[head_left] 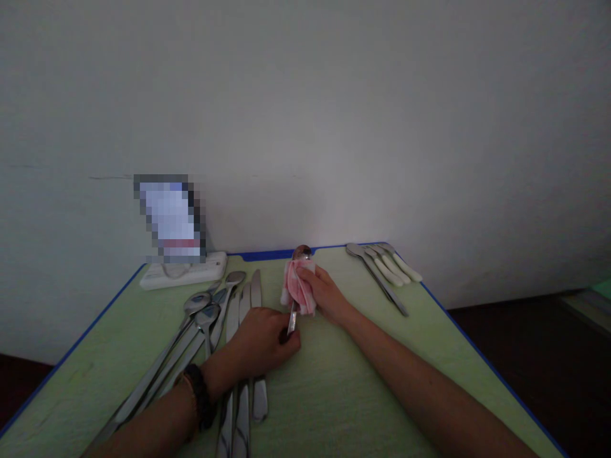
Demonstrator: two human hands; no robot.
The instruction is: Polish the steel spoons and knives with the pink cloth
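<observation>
The spoon (301, 252) is held over the table (324, 394) with its bowl toward the far edge, the fingers of the left hand (267, 337) pinching the handle's near end and those of the right hand (328, 294) grasping a pink-and-white cloth (300, 287) wrapped against it just below the bowl. Being metal, it is probably stiff, fairly light and hard to break, though slick; the handle's end seems the best hold, while the soft cloth should add grip.

The left hand (272, 337) pinched, back upward; the right hand (325, 294) curled just beyond it, both forearms (415, 375) slanting inward.
</observation>
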